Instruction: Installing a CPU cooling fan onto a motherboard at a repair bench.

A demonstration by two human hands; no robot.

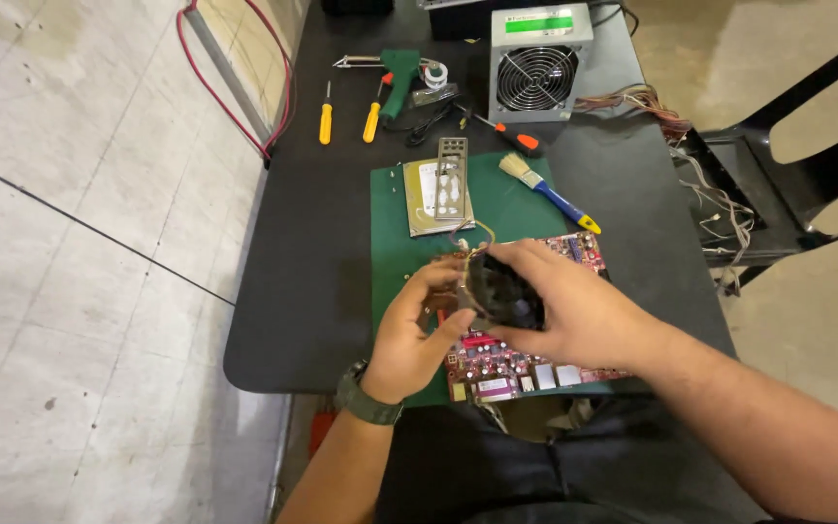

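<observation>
A red circuit board (516,369) lies on a green mat (400,243) at the near edge of the black table (312,281). Both hands hold a black cooling fan on a copper heat sink (497,291) just above the board. My left hand (414,335) grips its left side, a dark watch on the wrist. My right hand (564,306) covers its right side from above. Thin wires loop up from the fan toward the mat's middle.
On the mat's far part lie a hard drive (424,199) with a metal port plate (451,177) on it, and a blue-handled brush (550,192). Further back: yellow screwdrivers (326,114), a green tool (402,78), an orange screwdriver (514,138), a power supply (537,63) with loose wires. A black chair (797,155) stands right.
</observation>
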